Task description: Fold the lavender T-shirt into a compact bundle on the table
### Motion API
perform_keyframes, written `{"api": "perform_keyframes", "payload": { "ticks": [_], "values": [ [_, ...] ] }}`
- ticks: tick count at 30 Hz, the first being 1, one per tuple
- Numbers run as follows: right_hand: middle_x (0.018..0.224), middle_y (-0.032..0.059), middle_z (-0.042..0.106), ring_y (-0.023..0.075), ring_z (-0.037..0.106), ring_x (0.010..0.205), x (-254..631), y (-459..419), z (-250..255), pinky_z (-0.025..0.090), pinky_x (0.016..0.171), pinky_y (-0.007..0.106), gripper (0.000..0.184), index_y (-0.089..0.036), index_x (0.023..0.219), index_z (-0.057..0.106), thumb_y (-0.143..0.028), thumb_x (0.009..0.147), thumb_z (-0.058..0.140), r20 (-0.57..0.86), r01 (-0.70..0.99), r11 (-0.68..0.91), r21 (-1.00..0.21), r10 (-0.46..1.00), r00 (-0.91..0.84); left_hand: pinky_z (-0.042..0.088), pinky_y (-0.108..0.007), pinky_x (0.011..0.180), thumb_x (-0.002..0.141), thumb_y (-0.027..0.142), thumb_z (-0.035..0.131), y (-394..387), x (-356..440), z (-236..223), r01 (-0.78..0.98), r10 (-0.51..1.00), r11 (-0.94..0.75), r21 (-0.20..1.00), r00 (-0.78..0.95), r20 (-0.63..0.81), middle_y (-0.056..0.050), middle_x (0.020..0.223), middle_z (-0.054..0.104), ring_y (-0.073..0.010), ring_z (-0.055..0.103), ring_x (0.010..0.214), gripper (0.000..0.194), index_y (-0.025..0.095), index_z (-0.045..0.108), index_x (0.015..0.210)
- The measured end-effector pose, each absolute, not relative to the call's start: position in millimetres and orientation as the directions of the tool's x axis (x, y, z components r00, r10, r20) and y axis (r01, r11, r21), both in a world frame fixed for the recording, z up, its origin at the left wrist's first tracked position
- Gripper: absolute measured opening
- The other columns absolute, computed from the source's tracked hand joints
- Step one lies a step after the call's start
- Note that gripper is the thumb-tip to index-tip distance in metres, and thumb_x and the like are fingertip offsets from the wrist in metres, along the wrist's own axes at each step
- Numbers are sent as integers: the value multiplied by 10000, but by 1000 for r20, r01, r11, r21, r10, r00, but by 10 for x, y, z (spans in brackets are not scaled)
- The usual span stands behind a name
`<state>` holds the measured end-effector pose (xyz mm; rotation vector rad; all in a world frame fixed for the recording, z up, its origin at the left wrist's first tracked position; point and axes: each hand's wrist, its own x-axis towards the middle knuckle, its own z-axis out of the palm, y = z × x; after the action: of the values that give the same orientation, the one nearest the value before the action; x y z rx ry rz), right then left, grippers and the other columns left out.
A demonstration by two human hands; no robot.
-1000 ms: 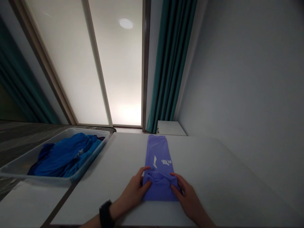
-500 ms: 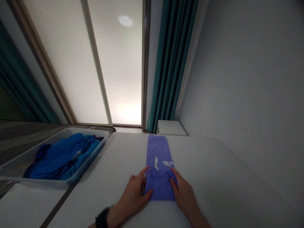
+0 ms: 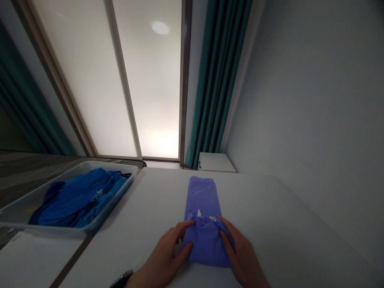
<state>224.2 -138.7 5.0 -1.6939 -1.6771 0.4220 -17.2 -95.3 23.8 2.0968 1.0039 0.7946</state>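
1. Head view, hands: left hand (image 3: pixel 168 256) and right hand (image 3: pixel 240 256) were both closed on the near fold of the purple garment (image 3: pixel 204 196), one at each side edge, fingers on top.
2. Head view, garment: lay as a long narrow strip on the white table (image 3: pixel 285 224), straight ahead, with the near end doubled over away from the body.
3. Step, as judged: looked like mid-fold, rolling the near end up the strip; the next move called for square edges and even pressure from both sides.
4. Writing: white logo (image 3: pixel 199 212) mostly covered by the fold, unreadable.
5. Left side: clear plastic tub (image 3: pixel 18 218) held bundled blue clothes (image 3: pixel 81 198), well apart from the hands.
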Motion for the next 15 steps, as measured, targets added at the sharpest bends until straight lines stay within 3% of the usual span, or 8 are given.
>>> {"api": "perform_keyframes", "payload": {
  "ticks": [3, 8, 11, 15],
  "values": [
    [1335, 100, 605, 248, 579, 1215, 2266, -1104, 190, 451, 1040, 413, 472, -187, 1318, 556, -391, 959, 329, 255, 758, 68, -649, 958, 133, 443, -243, 634, 918, 344, 476, -705, -49, 240, 386, 857, -402, 830, 478, 192, 19, 771, 560, -134, 558, 655, 389, 226, 464, 1289],
    [1314, 110, 620, 239, 615, 1161, 2281, -675, 128, 467, 991, 390, 450, -181, 1346, 516, -273, 948, 326, 200, 861, -8, -508, 971, 128, 415, -225, 571, 887, 299, 479, -312, 108, 109, 370, 900, -274, 888, 424, 101, 30, 847, 528, -95, 530, 554, 503, 212, 345, 1365],
    [1306, 119, 625, 255, 626, 1142, 2266, -572, 0, 476, 967, 391, 448, -180, 1345, 520, -247, 941, 339, 136, 910, -46, -413, 984, 112, 440, -259, 647, 850, 246, 507, -245, 124, 67, 512, 900, -293, 807, 433, 52, 16, 850, 571, -137, 579, 630, 653, 195, 233, 1441],
    [1344, 106, 598, 252, 591, 1194, 2244, -547, -95, 458, 979, 370, 451, -198, 1366, 502, -249, 945, 349, 107, 933, -77, -351, 987, 122, 448, -297, 745, 850, 248, 511, -299, 120, 120, 680, 887, -365, 636, 461, 15, -41, 949, 643, -201, 632, 802, 654, 205, 253, 1450]
  ]
}}
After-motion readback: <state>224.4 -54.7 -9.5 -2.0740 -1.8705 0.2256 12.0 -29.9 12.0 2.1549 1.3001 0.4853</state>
